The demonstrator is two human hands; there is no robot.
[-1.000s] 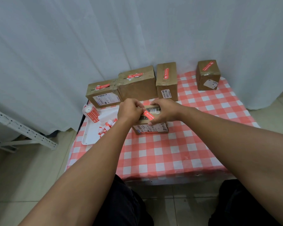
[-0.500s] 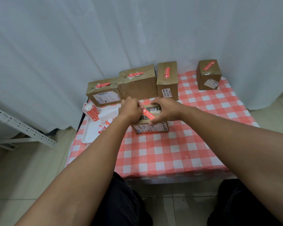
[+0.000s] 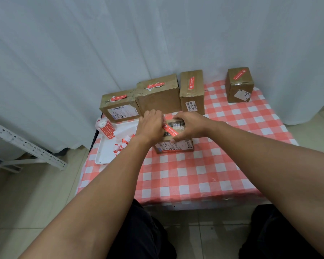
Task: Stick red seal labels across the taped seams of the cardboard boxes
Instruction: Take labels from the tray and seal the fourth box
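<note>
While my left hand (image 3: pixel 151 124) still pinches the red seal label (image 3: pixel 170 129) at mid-frame, my right hand (image 3: pixel 189 126) has kept pressing it, fingers flat, onto the small box (image 3: pixel 174 145); sticking nearly done.

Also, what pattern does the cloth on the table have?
The tablecloth has a red-and-white check pattern; it shows best in the head view.

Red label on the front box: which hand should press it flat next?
Probably the right hand: it already lies over the small box, thumb at the red label. The left hand grips the label's other end.
</note>
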